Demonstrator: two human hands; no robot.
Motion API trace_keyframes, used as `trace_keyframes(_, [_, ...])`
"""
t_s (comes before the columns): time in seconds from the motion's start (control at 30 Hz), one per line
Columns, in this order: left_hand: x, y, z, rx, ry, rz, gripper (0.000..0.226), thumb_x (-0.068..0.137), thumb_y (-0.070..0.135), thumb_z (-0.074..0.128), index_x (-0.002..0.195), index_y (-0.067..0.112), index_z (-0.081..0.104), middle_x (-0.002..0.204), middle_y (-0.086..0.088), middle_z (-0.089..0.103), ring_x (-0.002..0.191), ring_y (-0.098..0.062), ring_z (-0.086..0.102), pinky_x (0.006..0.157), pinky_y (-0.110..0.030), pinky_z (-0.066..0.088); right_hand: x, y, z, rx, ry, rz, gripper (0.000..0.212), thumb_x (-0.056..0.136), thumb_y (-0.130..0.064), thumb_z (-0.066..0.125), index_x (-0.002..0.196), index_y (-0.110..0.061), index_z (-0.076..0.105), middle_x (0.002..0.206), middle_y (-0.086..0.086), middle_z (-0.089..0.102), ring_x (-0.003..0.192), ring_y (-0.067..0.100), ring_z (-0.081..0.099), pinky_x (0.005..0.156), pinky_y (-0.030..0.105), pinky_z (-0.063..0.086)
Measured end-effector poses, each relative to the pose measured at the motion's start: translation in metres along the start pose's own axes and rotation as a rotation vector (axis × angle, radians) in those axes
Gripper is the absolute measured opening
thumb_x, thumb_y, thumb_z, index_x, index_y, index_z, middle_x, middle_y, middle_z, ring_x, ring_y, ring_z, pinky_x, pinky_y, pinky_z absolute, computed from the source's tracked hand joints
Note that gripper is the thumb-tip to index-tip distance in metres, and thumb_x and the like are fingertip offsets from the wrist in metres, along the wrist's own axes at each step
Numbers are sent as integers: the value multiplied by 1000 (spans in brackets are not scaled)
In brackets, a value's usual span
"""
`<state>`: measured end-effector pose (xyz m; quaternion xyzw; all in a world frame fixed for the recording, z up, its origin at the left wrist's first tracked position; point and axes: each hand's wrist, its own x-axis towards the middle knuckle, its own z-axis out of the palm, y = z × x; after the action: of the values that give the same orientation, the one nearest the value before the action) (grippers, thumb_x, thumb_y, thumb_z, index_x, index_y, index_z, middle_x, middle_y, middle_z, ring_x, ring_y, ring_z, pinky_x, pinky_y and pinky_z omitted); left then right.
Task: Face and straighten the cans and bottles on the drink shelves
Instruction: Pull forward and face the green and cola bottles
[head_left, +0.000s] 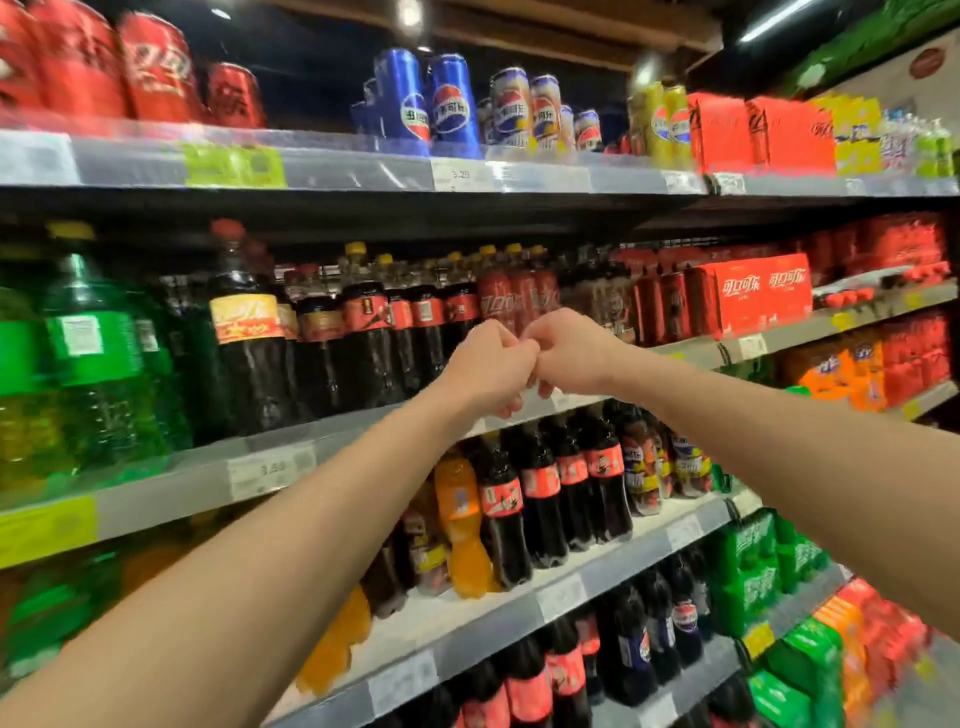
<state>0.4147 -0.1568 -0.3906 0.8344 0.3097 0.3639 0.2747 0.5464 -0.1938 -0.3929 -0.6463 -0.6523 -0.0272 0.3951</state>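
I have both hands out in front of me, and they meet in the middle. My left hand (485, 366) and my right hand (563, 356) touch at the knuckles. The fingers on both are curled in, like two small fists bumped together. I do not see a bottle or a can in either one. There may be some tiny thing pinched between them, but I cannot tell.

The hands hang just in front of the middle shelf edge (270, 470). Right behind them stand the cola bottles (363, 332), tall and straight up, caps at the top. The red-wrapped bottles (511, 296) are the closest ones, just past my knuckles and a little above. Both hands are about the same way from them, so either could go first.

Below my hands is another row, with small cola bottles (540, 493) and an orange bottle (462, 519) that looks pushed out of line. Far above my hands are the blue cans (426, 104).

I think the next move is to open up and reach forward a little. The bottles stand up, so I would hold one by its sides and turn it.
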Motion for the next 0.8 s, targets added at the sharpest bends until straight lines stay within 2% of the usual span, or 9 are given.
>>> trace_keyframes(0.1, [-18, -16, -25, -1, 42, -55, 29, 94, 20, 44, 83, 4, 66, 69, -9, 65, 55, -18, 56, 52, -28, 49, -5, -31, 29, 132, -54, 34, 25, 92, 0, 47, 87, -10, 70, 77, 3, 71, 66, 14, 68, 52, 24, 49])
trace_keyframes(0.23, [-12, -39, -45, -41, 210, -97, 29, 97, 28, 44, 97, 3, 59, 76, -10, 69, 56, -15, 61, 47, -24, 49, 17, -54, 58, 217, -19, -21, 21, 94, -2, 45, 98, -3, 66, 80, 12, 72, 66, 16, 66, 47, 22, 47])
trace_keyframes(0.37, [7, -52, -48, -186, 330, -100, 20, 99, 37, 47, 101, 18, 53, 92, -7, 69, 77, -20, 69, 69, -39, 62, 60, -41, 83, 288, -5, -94, 19, 97, -17, 47, 96, -7, 63, 78, 4, 68, 61, 13, 66, 44, 17, 44])
trace_keyframes(0.47, [35, -64, -46, -149, 362, -93, 21, 100, 37, 47, 101, 17, 54, 79, -7, 67, 63, -17, 65, 60, -33, 58, 94, -23, 98, 336, -8, -108, 25, 97, -24, 46, 93, -6, 63, 80, 5, 70, 62, 15, 67, 47, 20, 46])
trace_keyframes(0.53, [54, -65, -44, -148, 337, -156, 29, 98, 35, 48, 103, 8, 59, 66, -6, 65, 54, -16, 62, 56, -30, 56, 108, -13, 99, 385, -23, -93, 26, 97, -24, 45, 97, -6, 64, 85, 6, 70, 68, 17, 67, 52, 24, 47])
trace_keyframes(0.63, [70, -46, -46, -106, 285, -254, 38, 96, 33, 47, 91, -1, 64, 50, -5, 62, 49, -17, 60, 53, -28, 52, 119, -10, 76, 376, -176, -108, 23, 91, -14, 44, 92, -5, 65, 80, 6, 70, 66, 18, 65, 53, 26, 47])
trace_keyframes(0.73, [77, -1, -54, -127, 222, -318, 41, 97, 34, 45, 82, 3, 68, 60, -11, 70, 58, -21, 62, 58, -30, 48, 129, -18, 25, 332, -370, -129, 27, 82, -1, 38, 84, -10, 63, 71, 7, 71, 60, 19, 64, 48, 28, 47])
trace_keyframes(0.8, [78, 34, -62, -184, 216, -368, 34, 96, 30, 47, 78, 8, 67, 61, -12, 69, 60, -25, 63, 61, -32, 47, 130, -29, -11, 306, -435, -116, 29, 85, 1, 37, 92, -7, 64, 77, 11, 72, 61, 21, 66, 47, 28, 48])
